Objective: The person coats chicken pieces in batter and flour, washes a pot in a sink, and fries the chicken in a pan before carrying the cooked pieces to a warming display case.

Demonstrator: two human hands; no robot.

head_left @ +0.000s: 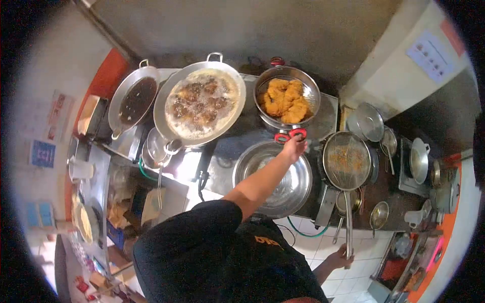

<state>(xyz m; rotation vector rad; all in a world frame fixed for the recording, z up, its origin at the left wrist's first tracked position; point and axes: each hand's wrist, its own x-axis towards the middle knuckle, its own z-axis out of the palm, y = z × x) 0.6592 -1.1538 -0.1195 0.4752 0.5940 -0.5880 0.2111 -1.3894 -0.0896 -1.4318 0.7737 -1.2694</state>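
Note:
My left hand (294, 148) is closed at the red handles (282, 138) on the near side of a steel pot (260, 112). Pieces of golden fried food (287, 101) lie in that pot. Lower right, my right hand (340, 258) grips the long handle of a round mesh strainer (347, 160), which has small orange crumbs on its mesh. Left of the pot, a large two-handled wok (160, 108) holds bubbling oil with brown pieces frying in it. Below the pot sits a wide steel bowl (298, 189), partly covered by my left forearm.
A smaller wok (117, 103) with dark liquid stands at the far left. Near it rests a small strainer (156, 146). Pans, a lid (365, 122), a ladle (379, 214) and a white jug (414, 218) occupy the right side. A green hose (305, 235) hangs below the counter.

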